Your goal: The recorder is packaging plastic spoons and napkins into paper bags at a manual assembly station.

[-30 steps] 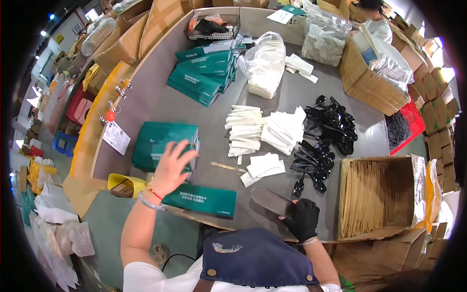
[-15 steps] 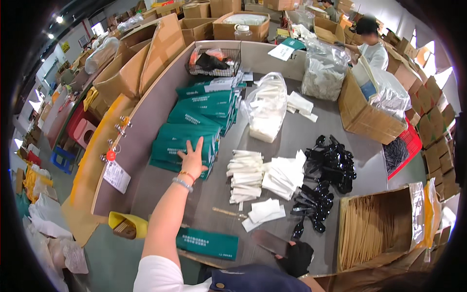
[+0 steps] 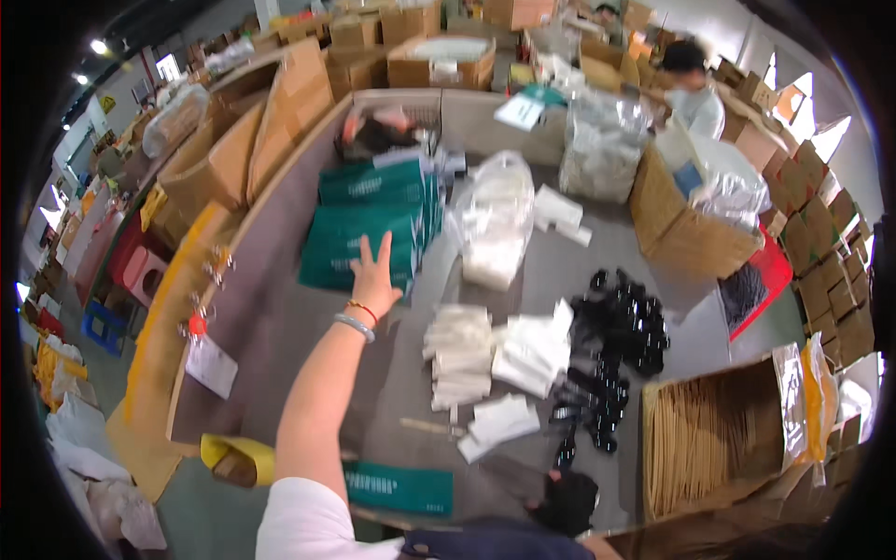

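My left hand (image 3: 373,280), fingers spread, lies on the near end of a stack of green printed packets (image 3: 350,243). At the table's near edge my right hand (image 3: 567,501) wears a black glove; blur hides its fingers and anything in them. Just beyond it lie black plastic spoons (image 3: 593,406), with a bigger heap (image 3: 621,322) farther off. White paper-wrapped slips (image 3: 459,359) and a fanned pile of white packets (image 3: 532,350) are in the middle. A single green packet (image 3: 399,490) rests near my left forearm.
An open carton of thin brown sticks or sleeves (image 3: 695,448) stands at right. Clear bags of white packets (image 3: 495,224) and a carton (image 3: 691,219) sit farther back. A wire basket (image 3: 387,131) is at the far left corner, a yellow holder (image 3: 238,460) at near left. A person (image 3: 695,103) works beyond.
My left hand has pushed the green packets away from me, and their rows are bunched closer together. The dark flat item beside my right hand no longer shows. The whole view has shifted slightly.
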`<state>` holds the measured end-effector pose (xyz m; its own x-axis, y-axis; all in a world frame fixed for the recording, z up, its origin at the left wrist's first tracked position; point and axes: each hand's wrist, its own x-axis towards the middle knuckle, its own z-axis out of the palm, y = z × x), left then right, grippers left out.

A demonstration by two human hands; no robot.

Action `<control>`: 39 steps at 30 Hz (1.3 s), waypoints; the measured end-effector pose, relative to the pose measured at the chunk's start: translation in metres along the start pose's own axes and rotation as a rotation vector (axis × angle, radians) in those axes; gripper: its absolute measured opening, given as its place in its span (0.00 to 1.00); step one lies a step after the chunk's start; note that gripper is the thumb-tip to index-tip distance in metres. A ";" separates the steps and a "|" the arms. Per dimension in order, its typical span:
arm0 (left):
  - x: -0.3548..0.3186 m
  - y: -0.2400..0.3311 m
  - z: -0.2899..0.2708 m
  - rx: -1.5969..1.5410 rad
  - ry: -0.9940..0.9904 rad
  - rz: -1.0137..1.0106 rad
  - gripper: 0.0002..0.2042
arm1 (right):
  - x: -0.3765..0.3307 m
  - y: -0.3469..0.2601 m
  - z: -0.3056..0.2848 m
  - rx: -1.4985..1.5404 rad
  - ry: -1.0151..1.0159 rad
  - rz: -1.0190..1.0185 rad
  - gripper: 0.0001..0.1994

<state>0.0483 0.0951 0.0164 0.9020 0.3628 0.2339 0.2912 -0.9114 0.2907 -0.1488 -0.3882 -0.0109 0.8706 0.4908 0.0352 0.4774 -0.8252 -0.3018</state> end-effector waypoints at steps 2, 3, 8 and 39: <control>-0.049 0.016 -0.037 -0.181 0.067 0.192 0.43 | 0.011 -0.005 -0.012 0.000 -0.156 0.061 0.30; -0.080 0.021 -0.050 -0.285 0.002 0.264 0.36 | 0.013 -0.009 -0.018 -0.008 -0.023 -0.029 0.31; -0.224 0.054 -0.076 -0.511 -0.390 0.131 0.21 | 0.007 -0.003 -0.021 0.168 0.024 -0.043 0.33; -0.206 0.096 0.019 -0.266 0.065 0.250 0.13 | 0.027 0.029 -0.039 0.293 0.230 -0.019 0.22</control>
<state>-0.1030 -0.0709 -0.0218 0.9103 0.1541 0.3841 -0.0368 -0.8943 0.4460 -0.1064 -0.4095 0.0185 0.8817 0.4020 0.2469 0.4686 -0.6853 -0.5575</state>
